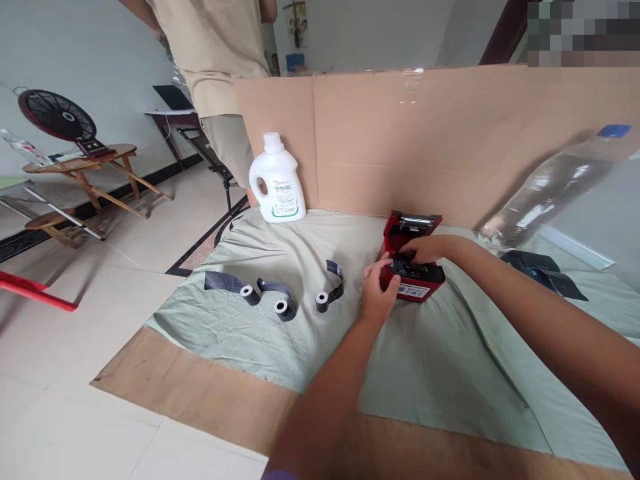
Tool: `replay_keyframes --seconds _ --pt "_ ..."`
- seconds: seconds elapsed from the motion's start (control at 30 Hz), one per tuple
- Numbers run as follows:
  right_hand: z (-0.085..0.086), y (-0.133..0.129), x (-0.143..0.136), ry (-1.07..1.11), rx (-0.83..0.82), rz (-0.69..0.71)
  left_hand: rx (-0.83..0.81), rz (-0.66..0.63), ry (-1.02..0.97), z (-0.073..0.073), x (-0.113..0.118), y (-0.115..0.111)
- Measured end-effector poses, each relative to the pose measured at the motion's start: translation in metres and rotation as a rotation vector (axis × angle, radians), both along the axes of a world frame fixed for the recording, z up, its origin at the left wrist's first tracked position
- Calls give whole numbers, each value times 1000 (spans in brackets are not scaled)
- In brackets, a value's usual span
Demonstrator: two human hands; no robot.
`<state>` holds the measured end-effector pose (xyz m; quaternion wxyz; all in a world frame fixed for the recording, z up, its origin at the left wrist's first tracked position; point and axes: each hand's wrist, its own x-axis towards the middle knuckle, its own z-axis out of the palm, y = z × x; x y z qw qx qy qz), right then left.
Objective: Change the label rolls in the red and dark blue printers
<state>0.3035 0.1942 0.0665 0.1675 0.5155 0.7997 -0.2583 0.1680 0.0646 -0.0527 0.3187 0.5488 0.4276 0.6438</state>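
A small red and black label printer (423, 291) stands on the pale green cloth with its lid tipped up at the back. My left hand (379, 290) grips the printer's left side, thumb along its front edge. Inside the opened body are the fingers of my right hand (424, 249), bent down; what they hold, if anything, is hidden. To the left of the printer lie three dark ribbon rolls with white cores: a near one (323, 301), a middle one (285, 309) and a far-left one (250, 295), each with a loose tail.
A white detergent bottle (278, 183) stands against the cardboard wall (360, 143). At the right lean a large clear plastic bottle (555, 183) and a dark flat object (543, 270). Another person (215, 60) stands behind the cardboard. A fan (60, 115) sits on a wooden stool at left.
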Motion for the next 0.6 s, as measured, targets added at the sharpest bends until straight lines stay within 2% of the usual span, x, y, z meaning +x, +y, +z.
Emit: replay_keyframes --seconds 0.1,0.2,0.3,0.43,0.5,0.6 --pt "-2 -2 -6 -31 -7 -6 -1 11 -8 0 0 0" --pt "0 -6 0 48 74 -53 -9 2 -9 1 -1 -1" --pt "8 -18 14 240 131 -136 -10 -1 -1 2 -2 -2" --pt "28 -51 23 557 72 -246 -33 10 -13 2 -1 -1" --pt "39 -69 15 705 71 -298 -64 23 -12 1 -1 0" --pt "49 -87 -19 867 -4 -315 -71 27 14 -1 -1 1"
